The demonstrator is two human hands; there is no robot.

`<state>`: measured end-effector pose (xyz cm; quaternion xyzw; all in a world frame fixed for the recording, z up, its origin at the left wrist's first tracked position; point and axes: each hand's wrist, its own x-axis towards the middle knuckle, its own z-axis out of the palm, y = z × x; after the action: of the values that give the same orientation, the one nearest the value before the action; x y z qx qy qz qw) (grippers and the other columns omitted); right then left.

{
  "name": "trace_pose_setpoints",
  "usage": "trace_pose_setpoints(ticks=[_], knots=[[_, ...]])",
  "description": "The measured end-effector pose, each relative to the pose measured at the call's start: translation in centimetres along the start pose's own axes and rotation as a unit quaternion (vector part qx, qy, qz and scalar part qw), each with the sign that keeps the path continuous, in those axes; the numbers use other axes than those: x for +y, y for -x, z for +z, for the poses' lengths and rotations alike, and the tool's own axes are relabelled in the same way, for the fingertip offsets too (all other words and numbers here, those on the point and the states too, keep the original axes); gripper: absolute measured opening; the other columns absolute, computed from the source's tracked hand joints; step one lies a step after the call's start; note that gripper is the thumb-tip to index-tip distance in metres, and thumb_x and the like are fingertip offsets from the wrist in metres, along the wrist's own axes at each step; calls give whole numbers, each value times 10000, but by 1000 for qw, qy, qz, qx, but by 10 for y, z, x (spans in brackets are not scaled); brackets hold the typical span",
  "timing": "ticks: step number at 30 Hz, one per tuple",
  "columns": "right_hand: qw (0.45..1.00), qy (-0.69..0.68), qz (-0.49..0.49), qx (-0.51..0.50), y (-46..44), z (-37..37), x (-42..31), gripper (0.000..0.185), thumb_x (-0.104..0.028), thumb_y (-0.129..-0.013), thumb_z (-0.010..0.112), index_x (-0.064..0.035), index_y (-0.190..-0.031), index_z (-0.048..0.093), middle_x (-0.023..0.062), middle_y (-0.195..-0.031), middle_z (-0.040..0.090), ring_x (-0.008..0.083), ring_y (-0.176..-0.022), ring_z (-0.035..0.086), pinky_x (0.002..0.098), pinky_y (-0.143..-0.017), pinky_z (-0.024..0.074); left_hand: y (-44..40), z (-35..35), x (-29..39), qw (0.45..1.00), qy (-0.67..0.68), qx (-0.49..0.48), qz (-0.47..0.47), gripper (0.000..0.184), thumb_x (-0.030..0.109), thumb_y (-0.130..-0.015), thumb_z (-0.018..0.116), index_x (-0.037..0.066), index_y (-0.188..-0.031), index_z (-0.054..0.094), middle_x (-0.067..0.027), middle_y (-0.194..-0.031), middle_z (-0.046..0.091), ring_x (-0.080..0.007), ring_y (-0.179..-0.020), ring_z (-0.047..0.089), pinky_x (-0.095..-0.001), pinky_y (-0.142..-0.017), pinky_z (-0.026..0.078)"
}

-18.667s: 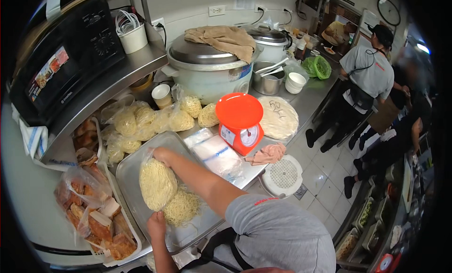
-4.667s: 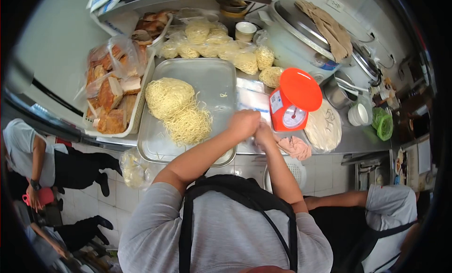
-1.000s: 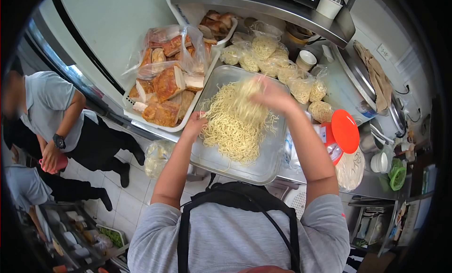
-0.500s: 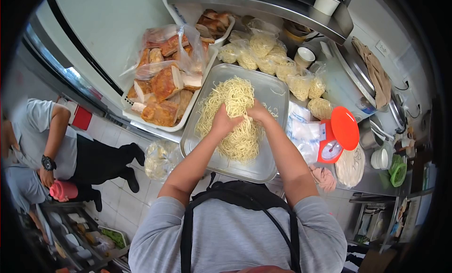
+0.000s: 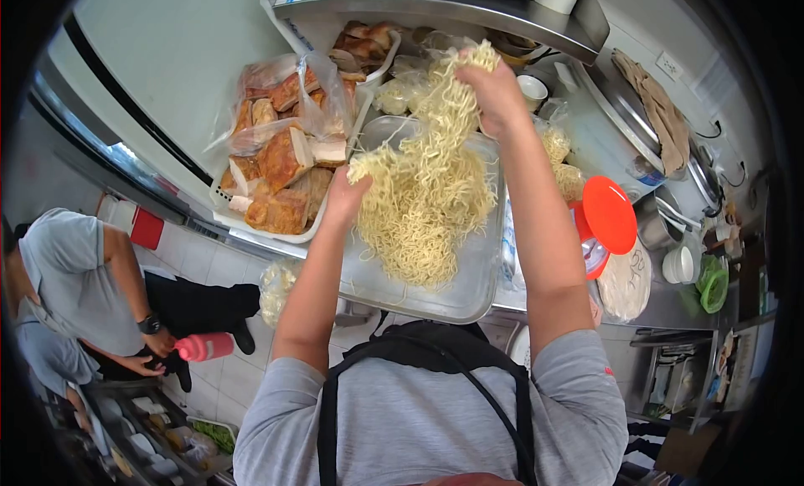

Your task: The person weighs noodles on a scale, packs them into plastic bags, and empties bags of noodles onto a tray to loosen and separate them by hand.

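Observation:
Loose yellow noodles are heaped in a metal tray, with long strands stretched upward from the pile. My right hand is raised above the tray's far edge, its fingers closed around a hanging bunch of noodles. Lower and to the left, my left hand grips more strands at the tray's left side. Bagged noodles lie behind the tray, partly hidden by the lifted strands.
A white basket of meat pieces adjoins the tray's left side. To the right stand a red scale and a large pot. A metal shelf overhangs the back. At the left, a person holds a pink bottle.
My hands have moved apart from the middle of the pile, the right one up and away, drawing noodles upward. The person at the left has shifted, and the bottle is further right.

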<state>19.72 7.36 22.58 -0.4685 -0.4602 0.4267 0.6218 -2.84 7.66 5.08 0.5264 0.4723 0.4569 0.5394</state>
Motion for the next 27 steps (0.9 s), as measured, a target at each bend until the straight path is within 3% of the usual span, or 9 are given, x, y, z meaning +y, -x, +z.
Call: trace_pose_setpoints(ticks=[1,4,7,9,11,13,19,23,27], knots=[[999,-12,-7,-39,2,3,-9,574,-172,-662,615,4,-1149,369,128,-907,554,171,-738,540,295,-644,447,4,-2,-11,999,-21,7,-26,400,126,-752,530,-20,-1097,388,-99,-935,520,-163,-832,503,-271,-712,405],[969,242,-28,-47,3,23,10,375,-198,-704,606,-26,-1006,464,76,-870,559,190,-764,553,334,-645,456,8,-7,-35,996,-41,28,-75,433,251,-794,484,-1,-1126,367,-110,-994,474,-162,-883,465,-274,-733,397],[886,290,187,-311,28,17,18,509,-307,-715,592,-35,-1112,426,106,-962,545,193,-799,554,319,-658,458,4,-11,-45,993,68,17,-90,456,312,-808,456,7,-1134,364,-117,-1031,452,-180,-918,448,-279,-774,376],[867,344,213,-291,12,-14,47,652,-393,-699,581,-63,-1207,342,152,-1089,485,249,-937,507,330,-746,434,6,-15,-49,993,91,-1,-81,475,338,-811,446,11,-1144,359,-118,-1063,439,-195,-955,434,-291,-816,354],[709,642,68,-284,-7,-59,121,781,-436,-626,632,-74,-1232,298,166,-1154,434,287,-1054,426,329,-843,377,25,-6,-29,998,25,-29,-51,486,347,-810,446,20,-1157,353,-108,-1085,429,-199,-994,408,-308,-854,325],[701,610,196,-314,8,-76,153,873,-438,-560,666,-71,-1245,268,172,-1195,393,305,-1120,354,333,-906,317,23,-4,-41,995,-57,-65,-45,573,374,-769,506,35,-1194,322,-144,-1168,366,-242,-1098,335,-341,-914,263],[809,557,170,-83,57,-61,184,703,-259,-579,619,-41,-1192,351,186,-1082,487,277,-985,485,310,-823,385,55,31,-28,871,-486,-51,48,751,437,-616,639,121,-1216,317,-255,-1253,216,-368,-1164,234,-430,-934,209],[878,459,135,8,42,-84,197,390,-200,-623,579,-30,-971,530,136,-889,580,250,-837,555,310,-716,427,44,28,-38,879,-473,-51,37,763,428,-613,642,114,-1223,307,-248,-1245,231,-358,-1167,237,-426,-938,203],[967,213,137,-28,35,-72,147,355,-141,-639,587,11,-954,522,107,-821,568,136,-655,532,252,-596,427,26,19,-31,925,-365,-68,80,744,371,-630,642,81,-1223,298,-231,-1241,244,-331,-1173,242,-399,-941,217]])
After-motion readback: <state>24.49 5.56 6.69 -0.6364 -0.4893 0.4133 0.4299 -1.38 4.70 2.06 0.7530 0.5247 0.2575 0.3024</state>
